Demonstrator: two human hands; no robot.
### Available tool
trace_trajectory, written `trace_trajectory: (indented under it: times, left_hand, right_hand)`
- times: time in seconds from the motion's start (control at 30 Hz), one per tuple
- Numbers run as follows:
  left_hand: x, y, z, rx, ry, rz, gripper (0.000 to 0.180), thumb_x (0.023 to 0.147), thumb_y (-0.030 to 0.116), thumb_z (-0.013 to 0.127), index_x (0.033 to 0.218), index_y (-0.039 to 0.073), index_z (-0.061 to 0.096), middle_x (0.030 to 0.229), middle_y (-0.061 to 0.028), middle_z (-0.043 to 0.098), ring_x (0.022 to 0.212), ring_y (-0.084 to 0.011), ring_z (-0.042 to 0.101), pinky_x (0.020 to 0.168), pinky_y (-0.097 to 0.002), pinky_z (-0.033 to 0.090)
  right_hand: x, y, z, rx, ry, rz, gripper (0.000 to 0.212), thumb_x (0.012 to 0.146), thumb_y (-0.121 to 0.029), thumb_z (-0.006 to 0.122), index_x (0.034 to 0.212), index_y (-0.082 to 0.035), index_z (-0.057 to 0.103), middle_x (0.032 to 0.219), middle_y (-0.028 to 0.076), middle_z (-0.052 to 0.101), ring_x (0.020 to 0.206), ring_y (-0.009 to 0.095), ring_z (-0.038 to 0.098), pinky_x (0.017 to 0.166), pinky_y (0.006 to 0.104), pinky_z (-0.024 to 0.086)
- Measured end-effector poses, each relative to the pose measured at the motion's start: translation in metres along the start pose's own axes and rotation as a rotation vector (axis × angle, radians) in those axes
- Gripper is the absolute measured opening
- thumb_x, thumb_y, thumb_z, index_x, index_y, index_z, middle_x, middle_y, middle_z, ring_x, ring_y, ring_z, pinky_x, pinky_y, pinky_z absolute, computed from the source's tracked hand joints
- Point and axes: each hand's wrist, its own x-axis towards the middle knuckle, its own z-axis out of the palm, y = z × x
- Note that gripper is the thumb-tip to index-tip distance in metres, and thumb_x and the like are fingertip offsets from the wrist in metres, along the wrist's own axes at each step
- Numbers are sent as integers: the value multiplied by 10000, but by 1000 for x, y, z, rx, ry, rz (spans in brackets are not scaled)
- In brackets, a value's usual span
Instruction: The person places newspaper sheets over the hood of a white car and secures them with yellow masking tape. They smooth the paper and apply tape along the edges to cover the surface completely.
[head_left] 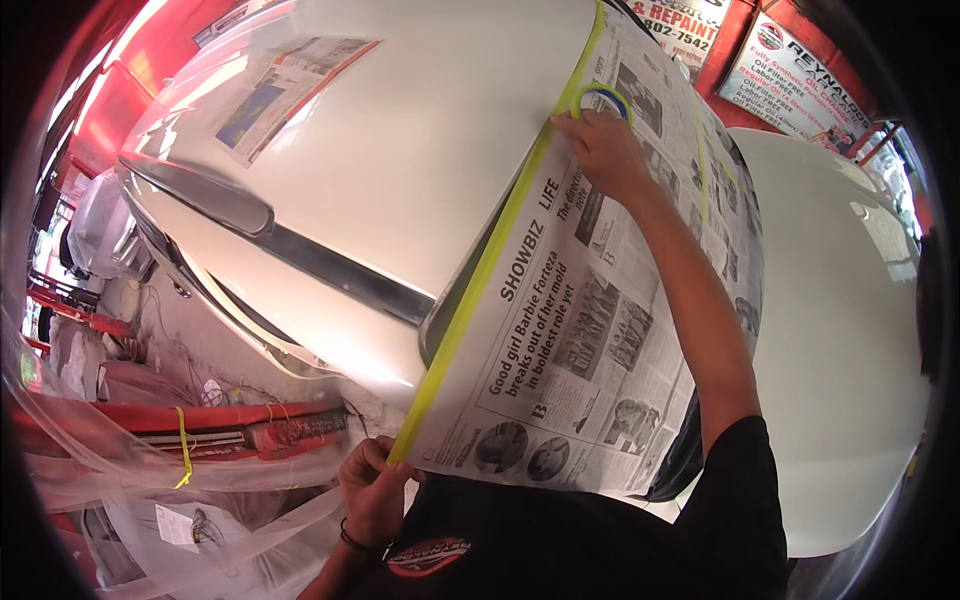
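left hand [372, 495]: fingers pinched narrow on the bottom corner of the newspaper [610, 250], right at the lower end of the yellow-green tape strip [482, 280]. dark band on that wrist.

right hand [608, 155]: fingers closed on the tape roll [612, 92], yellow-green outside, blue inside, at the upper part of the sheet. fingertips sit at the strip's edge; exact grip under the roll is hidden.

strip runs nearly straight between the two sets of fingers and on past the right ones, along the sheet's left edge. sheet spreads to the right of the left fingers and below the right ones, print up. a second tape line [703, 170] crosses it, right of the right fingers.

left of the right fingers: glossy white panel [430, 130] with a dark trim strip [340, 270] lower down. far right of both: another white panel [830, 350]. left of the left fingers: red beam [300, 435], clear plastic sheeting [250, 545] around and below it.
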Motion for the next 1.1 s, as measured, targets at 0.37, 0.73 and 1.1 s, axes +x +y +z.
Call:
trace_trajectory:
  times: [0.37, 0.73, 1.1]
  left_hand:
    - [4, 12, 3, 18, -36, 47, 244, 888, -101, 702, 791, 53, 539, 971, -174, 701, 792, -206, 711, 748, -338, 584]
    - [10, 13, 1, 87, -6, 124, 227, 891, -99, 684, 798, 41, 531, 966, -167, 701, 777, -187, 694, 743, -321, 578]
    - [14, 2, -9, 86, -29, 104, 224, 905, -78, 700, 806, 47, 543, 970, -156, 712, 778, -172, 686, 750, -307, 563]
  right_hand:
    - [-13, -13, -3, 32, 30, -22, 379, 929, -94, 627, 1274, -164, 768, 930, 108, 651, 870, 339, 659, 801, 476, 555]
    - [-27, -19, -3, -18, 26, 23, 412, 928, -76, 621, 1320, -140, 733, 1081, 104, 682, 1033, 321, 657, 940, 473, 503]
    - [-36, -33, -1, -100, 0, 8, 449, 940, -85, 621, 1376, -151, 702, 1166, 89, 686, 1083, 314, 645, 965, 482, 496]
